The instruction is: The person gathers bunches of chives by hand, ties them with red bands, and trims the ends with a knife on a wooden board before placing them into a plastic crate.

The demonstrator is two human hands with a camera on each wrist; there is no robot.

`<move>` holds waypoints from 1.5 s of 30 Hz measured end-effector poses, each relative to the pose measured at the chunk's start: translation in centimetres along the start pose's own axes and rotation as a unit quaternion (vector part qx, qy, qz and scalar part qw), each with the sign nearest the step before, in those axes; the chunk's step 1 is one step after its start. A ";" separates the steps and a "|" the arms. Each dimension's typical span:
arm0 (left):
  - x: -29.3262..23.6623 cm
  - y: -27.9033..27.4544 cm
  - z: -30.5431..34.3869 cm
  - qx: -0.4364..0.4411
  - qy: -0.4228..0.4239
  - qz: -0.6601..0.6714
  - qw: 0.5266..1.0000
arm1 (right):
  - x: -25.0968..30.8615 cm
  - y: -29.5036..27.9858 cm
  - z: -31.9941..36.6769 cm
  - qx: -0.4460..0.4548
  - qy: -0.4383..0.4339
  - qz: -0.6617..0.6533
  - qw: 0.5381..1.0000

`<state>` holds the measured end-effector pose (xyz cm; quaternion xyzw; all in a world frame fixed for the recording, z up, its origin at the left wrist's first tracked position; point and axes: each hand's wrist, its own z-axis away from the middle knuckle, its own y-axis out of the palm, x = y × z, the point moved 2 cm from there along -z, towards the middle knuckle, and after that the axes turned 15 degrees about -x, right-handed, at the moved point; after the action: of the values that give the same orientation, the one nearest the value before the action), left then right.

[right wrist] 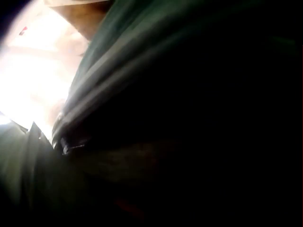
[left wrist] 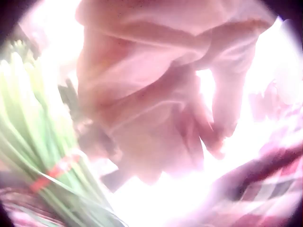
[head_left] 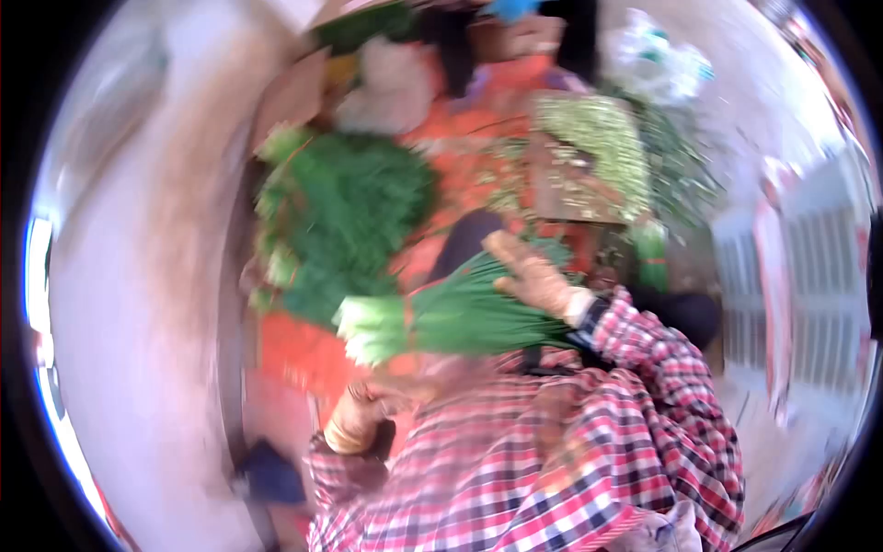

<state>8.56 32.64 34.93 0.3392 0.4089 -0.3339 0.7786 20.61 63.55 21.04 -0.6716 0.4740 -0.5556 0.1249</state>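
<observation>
A bundle of long green stalks with white ends (head_left: 441, 317) lies across the person's lap, bound by a red band. The right hand (head_left: 535, 279), gloved, rests on top of its leafy part with fingers extended. Below the white ends is the gloved left hand (head_left: 361, 416), blurred, apart from the bundle. In the left wrist view the left hand (left wrist: 156, 94) has loosely bent fingers holding nothing, beside the banded stalks (left wrist: 42, 137). Dark green leaves (right wrist: 118, 56) fill much of the right wrist view, where the right hand cannot be made out.
A large heap of green bundles (head_left: 359, 212) lies at the left on an orange-red sheet (head_left: 299, 354). Beyond the lap is a board (head_left: 584, 207) covered with light green pieces, near a clear plastic bag (head_left: 648, 60). Another person's legs show at the top.
</observation>
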 end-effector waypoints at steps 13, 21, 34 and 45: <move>13.4 -2.8 -10.9 -0.165 0.041 -0.068 0.983 | -0.6 -0.5 1.0 0.117 0.190 -0.028 0.974; 3.4 2.2 -15.2 -0.004 0.148 0.422 0.895 | 5.0 -7.0 2.1 0.191 0.196 0.043 0.961; -0.5 8.4 -16.5 0.084 0.115 0.359 0.922 | 15.6 -11.3 -4.1 -0.100 -0.180 0.386 0.899; -0.5 9.5 -15.3 0.121 0.205 0.170 0.956 | 8.0 -22.5 -1.3 -0.127 0.086 0.567 0.809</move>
<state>9.58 50.24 31.13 0.5566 0.4526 -0.1670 0.6764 30.19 69.54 42.16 -0.2427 0.8459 -0.3763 0.2898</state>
